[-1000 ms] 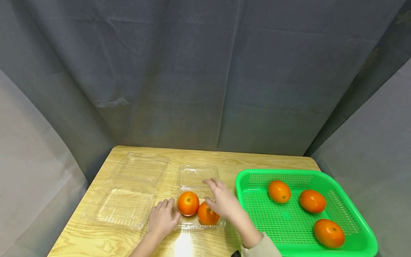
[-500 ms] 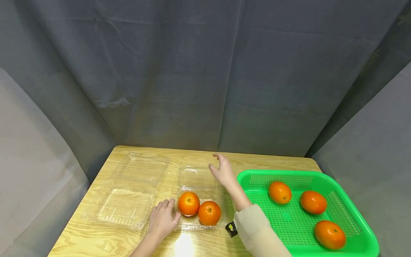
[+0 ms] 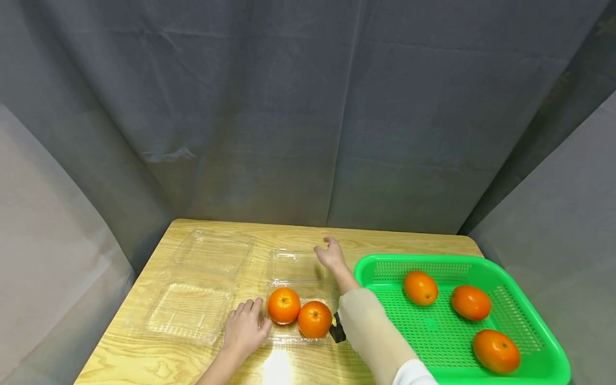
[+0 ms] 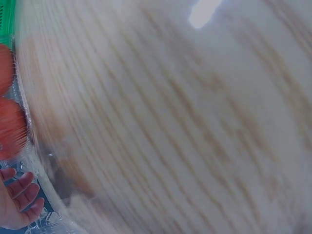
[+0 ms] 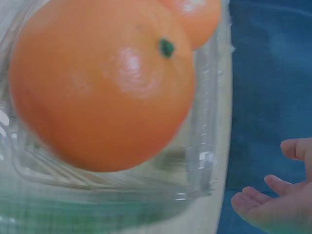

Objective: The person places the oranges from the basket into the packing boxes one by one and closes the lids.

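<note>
Having left the two oranges [image 3: 315,320] a second ago, our right grip [image 3: 331,256] is reaching, fingers and thumb apart, beside the open lid [image 3: 294,266] of the clear box [image 3: 308,292], so we are judging them placed. Our left grip [image 3: 244,327] is lying relaxed beside the box, inside which both oranges are sitting, round and glossy.

The far side is closed off by a dark grey curtain [image 3: 269,107], by which much of the head view is filled. The cloth is divided by a vertical seam [image 3: 339,139] and marked by faint creases [image 3: 168,155]. Both sides are flanked by paler grey drapes [image 3: 43,224]. Below, a wood-grained tabletop [image 3: 120,353] with rounded far corners is seen, from which white glare [image 3: 277,369] is reflected.
</note>
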The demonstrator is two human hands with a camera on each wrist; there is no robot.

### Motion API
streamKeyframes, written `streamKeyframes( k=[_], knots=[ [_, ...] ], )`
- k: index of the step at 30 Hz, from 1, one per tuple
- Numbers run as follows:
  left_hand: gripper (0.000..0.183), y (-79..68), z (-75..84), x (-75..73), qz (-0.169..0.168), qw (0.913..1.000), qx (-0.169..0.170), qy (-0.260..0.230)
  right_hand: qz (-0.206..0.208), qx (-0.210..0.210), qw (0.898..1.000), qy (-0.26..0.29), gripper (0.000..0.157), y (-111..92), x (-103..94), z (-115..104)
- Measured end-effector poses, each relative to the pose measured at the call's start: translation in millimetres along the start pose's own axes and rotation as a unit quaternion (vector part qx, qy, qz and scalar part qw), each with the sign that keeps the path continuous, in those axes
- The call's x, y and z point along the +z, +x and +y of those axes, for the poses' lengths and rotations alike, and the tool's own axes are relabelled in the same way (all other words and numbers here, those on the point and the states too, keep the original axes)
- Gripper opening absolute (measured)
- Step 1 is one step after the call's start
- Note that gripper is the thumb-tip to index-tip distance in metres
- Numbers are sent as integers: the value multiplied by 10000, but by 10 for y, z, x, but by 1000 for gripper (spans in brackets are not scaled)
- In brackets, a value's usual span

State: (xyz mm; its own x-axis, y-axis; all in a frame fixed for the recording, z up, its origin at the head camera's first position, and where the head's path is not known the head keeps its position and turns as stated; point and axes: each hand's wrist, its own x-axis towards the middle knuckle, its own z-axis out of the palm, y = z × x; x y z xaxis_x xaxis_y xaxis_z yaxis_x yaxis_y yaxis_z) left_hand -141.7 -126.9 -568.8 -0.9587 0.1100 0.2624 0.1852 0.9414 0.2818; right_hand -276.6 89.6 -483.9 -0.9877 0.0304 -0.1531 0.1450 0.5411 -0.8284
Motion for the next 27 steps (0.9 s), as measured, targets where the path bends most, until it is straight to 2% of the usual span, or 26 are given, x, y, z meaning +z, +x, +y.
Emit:
streamKeyframes(
  k=[6, 9, 10, 13, 19, 21, 23, 26, 27],
  knots=[
    [45, 3, 1, 1, -21, 10000, 6, -8, 32, 424, 9991, 84, 61, 102, 108, 241],
    [46, 3, 0, 2, -21, 10000, 21, 5, -98, 681, 9974, 229, 63, 85, 124, 268],
    [46, 4, -2, 4, -22, 10000, 21, 11, -245, 890, 9951, 366, 65, 56, 107, 236],
    [46, 4, -3, 5, -10, 10000, 24, 15, -366, 1092, 9918, 549, 71, 120, 153, 344],
    [44, 7, -3, 4, 10, 10000, 42, 18, -507, 1143, 9898, 682, 83, 468, 338, 839],
    [45, 6, -6, 5, 17, 10000, 46, 12, -574, 1026, 9900, 786, 83, 474, 332, 879],
    [45, 6, -9, 6, 21, 10000, 50, 14, -618, 909, 9891, 979, 77, 391, 270, 794],
    [45, 5, -10, 6, 20, 10000, 48, 6, -624, 798, 9889, 1087, 78, 491, 313, 925],
    [45, 4, -10, 4, 19, 10000, 46, 4, -594, 901, 9877, 1132, 78, 581, 367, 1006]
  ],
)
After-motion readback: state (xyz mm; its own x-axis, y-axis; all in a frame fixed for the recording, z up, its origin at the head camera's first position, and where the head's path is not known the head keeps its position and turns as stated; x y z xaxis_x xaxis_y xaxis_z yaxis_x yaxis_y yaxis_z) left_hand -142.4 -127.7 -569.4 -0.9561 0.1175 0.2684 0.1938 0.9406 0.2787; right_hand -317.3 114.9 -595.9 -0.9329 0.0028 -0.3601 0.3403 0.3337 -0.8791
